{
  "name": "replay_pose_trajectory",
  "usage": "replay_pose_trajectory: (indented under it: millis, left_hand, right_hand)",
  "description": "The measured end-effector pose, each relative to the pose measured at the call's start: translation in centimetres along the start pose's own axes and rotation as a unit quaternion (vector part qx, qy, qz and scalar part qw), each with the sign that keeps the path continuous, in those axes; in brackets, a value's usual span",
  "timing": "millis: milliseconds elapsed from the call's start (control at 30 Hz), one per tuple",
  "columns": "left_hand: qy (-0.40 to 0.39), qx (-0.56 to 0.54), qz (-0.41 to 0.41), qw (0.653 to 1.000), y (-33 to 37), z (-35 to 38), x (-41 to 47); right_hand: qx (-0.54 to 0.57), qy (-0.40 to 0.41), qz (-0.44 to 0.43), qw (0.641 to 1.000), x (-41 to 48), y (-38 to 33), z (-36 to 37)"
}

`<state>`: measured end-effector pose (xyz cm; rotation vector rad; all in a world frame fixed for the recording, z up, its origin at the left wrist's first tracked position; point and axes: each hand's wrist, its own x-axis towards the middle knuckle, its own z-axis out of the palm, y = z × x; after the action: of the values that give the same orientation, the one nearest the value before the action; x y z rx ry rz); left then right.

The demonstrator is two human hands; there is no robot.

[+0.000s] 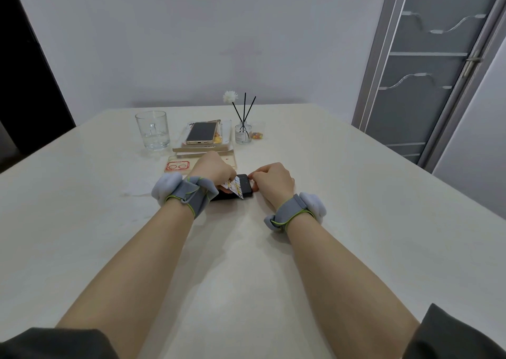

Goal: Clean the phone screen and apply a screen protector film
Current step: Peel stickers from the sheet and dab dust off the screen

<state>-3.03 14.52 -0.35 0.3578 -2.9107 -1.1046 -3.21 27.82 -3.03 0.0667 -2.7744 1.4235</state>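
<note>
Black glass sits at the middle of it all: the black phone (245, 184) lies flat on the table (246, 262), screen up, right between your two hands. Your left hand (212, 167) grips a small printed card (232, 189), white with yellow and dark markings, and holds it tilted with its lower edge on the screen, covering the phone's left part. Your right hand (272, 180) is curled at the phone's right end, fingertips touching its edge; they look to be pinching that edge, though the view is too small to be sure. Both hands are close together, with only the phone's bare right half between them. Each wrist wears a grey strap with a pale padded piece.

Just beyond your left hand lies a clear phone case (177, 166) with a red ring around its camera cut-out. Further back, a gold phone (201, 132) rests screen up on a flat stack. A drinking glass (152, 130) stands to the left of the stack, and a reed diffuser bottle (243, 133) with dark sticks and a white flower to its right. A small clear dish (257, 134) of coloured bits stands beside the bottle.
</note>
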Motion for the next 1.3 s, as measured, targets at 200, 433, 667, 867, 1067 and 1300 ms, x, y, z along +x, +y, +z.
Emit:
replay_pose_trajectory:
  millis: [200,433,667,867,1067,1300]
  left_hand:
    - [0.003,0.001,-0.004,1.0,0.2,0.2,-0.1]
    - [0.042,-0.022,-0.002,0.999,0.3,0.5,-0.4]
    - [0.01,0.015,-0.001,1.0,1.1,0.2,-0.2]
    - [0.027,0.008,-0.001,1.0,1.2,0.6,-0.2]
    - [-0.003,0.033,-0.002,0.999,1.5,0.4,0.1]
    - [0.004,0.04,0.004,0.999,1.6,0.5,0.1]
  right_hand:
    - [-0.004,0.004,0.002,1.0,0.0,0.0,-0.1]
    - [-0.008,0.002,0.001,1.0,-0.1,-0.1,-0.1]
    - [-0.009,0.005,0.003,1.0,0.1,-0.1,0.0]
    - [-0.014,0.004,0.001,1.0,0.2,0.0,0.0]
    - [-0.011,0.001,0.0,1.0,0.3,0.0,0.0]
    - [0.001,-0.002,0.008,1.0,0.3,0.0,0.0]
